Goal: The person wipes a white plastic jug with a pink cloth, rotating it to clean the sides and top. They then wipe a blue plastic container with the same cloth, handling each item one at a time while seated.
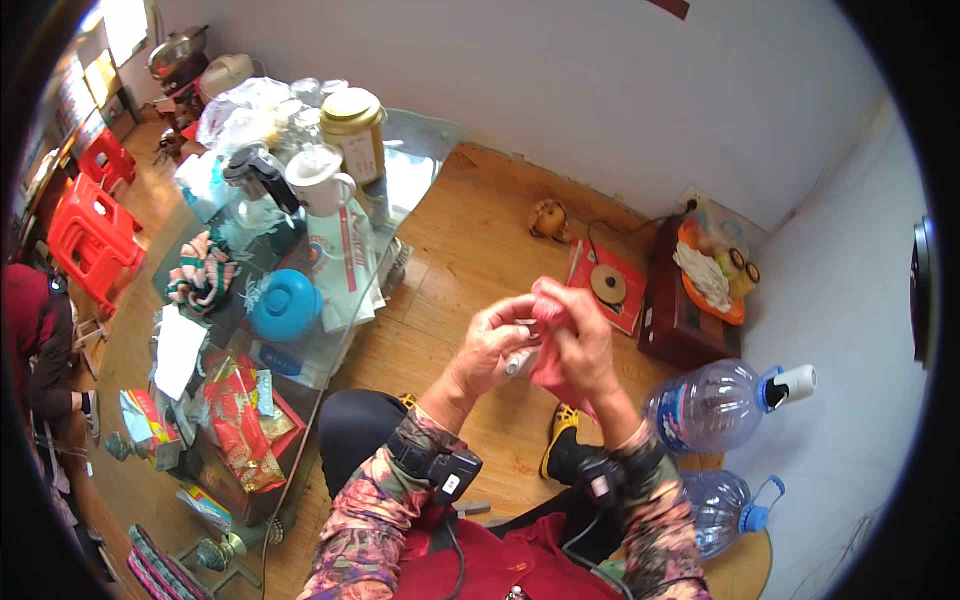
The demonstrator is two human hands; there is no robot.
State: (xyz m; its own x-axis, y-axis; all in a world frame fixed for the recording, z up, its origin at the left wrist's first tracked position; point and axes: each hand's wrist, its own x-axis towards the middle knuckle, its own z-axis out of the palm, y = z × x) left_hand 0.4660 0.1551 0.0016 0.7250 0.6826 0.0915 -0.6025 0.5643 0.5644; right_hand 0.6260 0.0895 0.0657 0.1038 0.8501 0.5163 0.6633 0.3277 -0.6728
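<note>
A red cloth (553,364) hangs between my two hands, above the wooden floor in the middle of the view. My right hand (585,341) is closed on it, the cloth bunched under the fingers and falling below the palm. The fingers of my left hand (499,341) are bent close to a gathered end of the cloth; whether they pinch it cannot be told. A small white cylindrical thing (516,364) shows just below the left fingers; what it belongs to is hidden.
At left, a glass-topped table (341,352) bears a blue round container (285,306), a white mug (319,176) and a gold-lidded jar (354,135). Large water bottles (705,409) stand at right by a dark red cabinet (682,330). Another person (37,337) is at far left, near red stools (97,232).
</note>
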